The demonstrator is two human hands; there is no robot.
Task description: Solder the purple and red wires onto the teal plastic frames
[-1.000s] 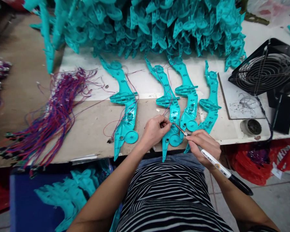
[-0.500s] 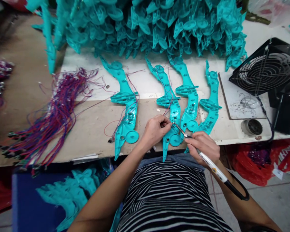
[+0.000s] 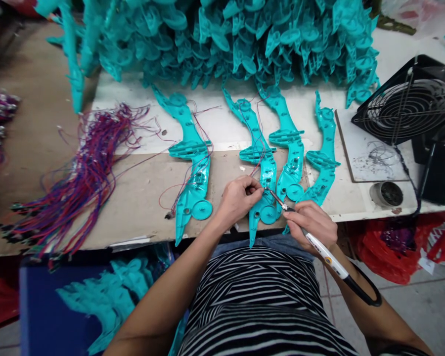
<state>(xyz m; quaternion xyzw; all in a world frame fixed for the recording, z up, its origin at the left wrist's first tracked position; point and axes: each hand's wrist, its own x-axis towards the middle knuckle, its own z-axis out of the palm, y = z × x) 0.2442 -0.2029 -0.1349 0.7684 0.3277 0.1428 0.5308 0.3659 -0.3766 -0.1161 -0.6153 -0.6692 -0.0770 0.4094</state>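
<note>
My right hand [image 3: 313,225] grips a white soldering iron [image 3: 328,259] with a black cord end. Its metal tip points left and meets the lower part of a teal plastic shell [image 3: 269,173], close to my left fingertips. My left hand [image 3: 241,198] is closed in a pinch over that shell, with thin red and purple wires [image 3: 260,160] running up from the fingers. What exactly the pinch holds is too small to make out, though the wires lead into it. Left of my hands lies another teal shell [image 3: 198,170] with wires across it; two more teal shells [image 3: 289,148] lie to the right.
Behind stands a large pile of teal shells [image 3: 222,39]. A bundle of red and purple wires [image 3: 92,163] lies left. On the right are a black fan [image 3: 408,106], a board with wire scraps [image 3: 363,163] and a small round tin [image 3: 387,194]. A blue bin [image 3: 40,306] sits below left.
Both hands and the soldering iron stay almost in place. The view has shifted very slightly; nothing has been taken up or let go.
</note>
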